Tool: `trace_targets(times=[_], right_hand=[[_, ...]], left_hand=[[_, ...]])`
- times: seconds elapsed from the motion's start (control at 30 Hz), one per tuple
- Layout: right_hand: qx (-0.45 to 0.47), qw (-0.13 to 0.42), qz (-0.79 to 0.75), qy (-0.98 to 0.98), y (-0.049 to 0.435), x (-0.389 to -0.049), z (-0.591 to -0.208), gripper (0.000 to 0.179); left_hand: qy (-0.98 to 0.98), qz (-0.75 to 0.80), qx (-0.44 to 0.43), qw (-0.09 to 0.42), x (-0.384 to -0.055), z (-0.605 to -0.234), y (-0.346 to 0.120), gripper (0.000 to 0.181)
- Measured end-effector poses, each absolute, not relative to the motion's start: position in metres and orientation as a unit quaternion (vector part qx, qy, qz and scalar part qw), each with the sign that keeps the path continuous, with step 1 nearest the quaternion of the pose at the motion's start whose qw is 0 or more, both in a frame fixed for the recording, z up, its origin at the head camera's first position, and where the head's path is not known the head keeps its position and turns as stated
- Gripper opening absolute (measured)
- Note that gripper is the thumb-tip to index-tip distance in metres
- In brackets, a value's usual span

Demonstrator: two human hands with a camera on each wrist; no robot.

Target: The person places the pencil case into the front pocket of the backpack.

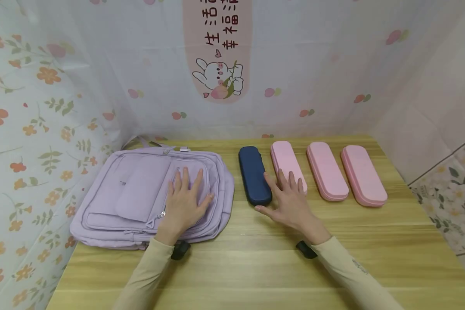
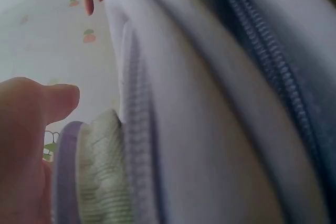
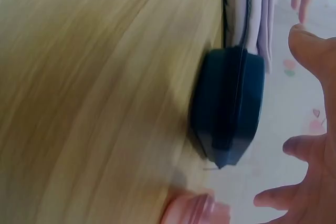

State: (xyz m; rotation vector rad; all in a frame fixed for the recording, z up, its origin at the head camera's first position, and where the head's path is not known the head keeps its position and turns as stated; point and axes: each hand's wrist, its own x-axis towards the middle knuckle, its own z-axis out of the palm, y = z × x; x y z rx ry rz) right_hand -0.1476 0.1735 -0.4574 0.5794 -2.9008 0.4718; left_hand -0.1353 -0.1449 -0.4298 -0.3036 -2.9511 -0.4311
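A lilac backpack (image 1: 143,181) lies flat on the left of the wooden table. Over its front pocket my left hand (image 1: 184,206) is spread, fingers pointing away from me; whether it touches the fabric I cannot tell. The backpack's zips fill much of the left wrist view. To the right lies a navy blue hard case (image 1: 252,172), long and rounded. My right hand (image 1: 290,204), fingers spread, hovers near its lower end and partly covers a pink case (image 1: 284,155). In the right wrist view the fingers stand apart from the navy case (image 3: 226,103). Neither hand holds anything.
Two more pink cases, a middle one (image 1: 327,172) and a right one (image 1: 364,176), lie in the same row. Patterned cloth (image 1: 294,64) hangs behind the table (image 1: 240,267) and along its left side. Dark straps or devices sit at both wrists.
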Motion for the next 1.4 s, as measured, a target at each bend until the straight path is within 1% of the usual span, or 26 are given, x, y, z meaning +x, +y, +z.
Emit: trace_targets(times=[0.3,0.4,0.5,0.6,0.77,0.87,1.07,1.2,1.4], right_hand=[[0.201,0.061,0.179,-0.961,0.156,-0.146,-0.461,0.106],[0.213,0.081,0.187,-0.956,0.152,-0.146,-0.464,0.105],[0.227,0.120,0.190,-0.948,0.149,-0.148,-0.466,0.104],[0.236,0.142,0.199,-0.940,0.145,-0.149,-0.468,0.101],[0.223,0.134,0.221,-0.940,0.138,-0.148,-0.472,0.097],[0.203,0.141,0.226,-0.942,0.135,-0.149,-0.475,0.097],[0.173,0.144,0.231,-0.947,0.132,-0.150,-0.477,0.095],[0.164,0.143,0.237,-0.947,0.131,-0.151,-0.479,0.093],[0.119,0.132,0.255,-0.950,0.128,-0.154,-0.482,0.099]], left_hand=[[-0.975,-0.169,-0.123,0.072,-0.136,-0.438,-0.145,0.078],[-0.973,-0.173,-0.129,0.084,-0.136,-0.441,-0.146,0.077],[-0.970,-0.186,-0.129,0.093,-0.136,-0.442,-0.146,0.074],[-0.966,-0.206,-0.122,0.096,-0.137,-0.442,-0.146,0.069],[-0.952,-0.238,-0.128,0.142,-0.139,-0.442,-0.145,0.054],[-0.943,-0.251,-0.135,0.171,-0.140,-0.443,-0.146,0.044],[-0.934,-0.275,-0.129,0.189,-0.142,-0.445,-0.149,0.024],[-0.929,-0.290,-0.118,0.195,-0.143,-0.444,-0.151,0.020],[-0.922,-0.310,-0.121,0.198,-0.144,-0.440,-0.154,0.015]])
